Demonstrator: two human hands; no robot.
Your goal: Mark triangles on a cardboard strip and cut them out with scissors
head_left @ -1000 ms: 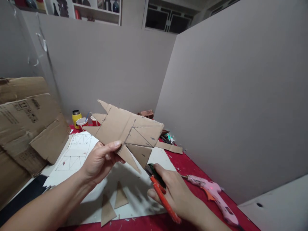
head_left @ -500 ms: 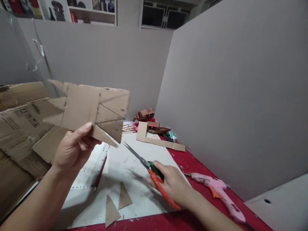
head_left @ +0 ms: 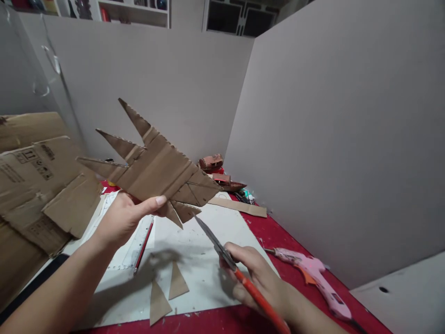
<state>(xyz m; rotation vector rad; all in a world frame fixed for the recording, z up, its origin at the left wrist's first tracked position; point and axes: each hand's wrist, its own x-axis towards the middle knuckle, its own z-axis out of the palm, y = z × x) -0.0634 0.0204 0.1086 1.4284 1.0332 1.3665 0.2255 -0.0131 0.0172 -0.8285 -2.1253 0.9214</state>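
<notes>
My left hand [head_left: 127, 218] grips a brown cardboard piece [head_left: 153, 169] by its lower edge, thumb on top. Three pointed spikes stick out at its far left end, and dark drawn lines cross its right end, where slits split the edge. My right hand [head_left: 255, 273] is closed around a pair of scissors [head_left: 222, 250] with an orange handle. The blade tips lie right by the slit corner of the cardboard; whether they touch it I cannot tell. Two cut cardboard triangles [head_left: 178, 282] rest on the white sheet [head_left: 205, 273] below.
A pink glue gun [head_left: 313, 273] lies on the red table cover [head_left: 278, 236] at right. A red pencil [head_left: 143, 248] and a ruler [head_left: 137, 246] are under my left arm. Cardboard boxes [head_left: 31, 185] stand at left; a cardboard strip [head_left: 243, 206] and brown model boats [head_left: 227, 183] lie farther back.
The cardboard piece has been turned and tilted, its spikes now pointing up and left. The scissors have swung closer to its slit end.
</notes>
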